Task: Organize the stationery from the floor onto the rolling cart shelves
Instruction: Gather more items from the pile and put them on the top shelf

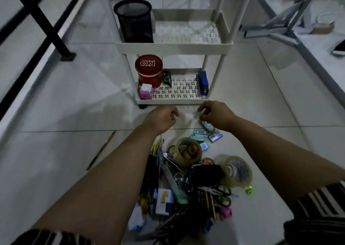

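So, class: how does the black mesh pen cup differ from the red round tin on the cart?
The black mesh pen cup stands on the upper visible shelf; the red round tin stands on the lower shelf. The cup is open-topped and see-through mesh; the tin is solid, with a lettered lid. Both stand upright at the left of their shelves.

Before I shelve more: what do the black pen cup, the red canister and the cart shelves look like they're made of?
Black pen cup: looks like metal wire mesh, matte; fine perforations show through its wall.
Red canister: probably plastic or painted tin; smooth, slightly glossy, with a ribbed lid edge. Hard to tell which.
Cart shelves: likely moulded plastic, off-white, matte, with a cut-out pattern in the floor.
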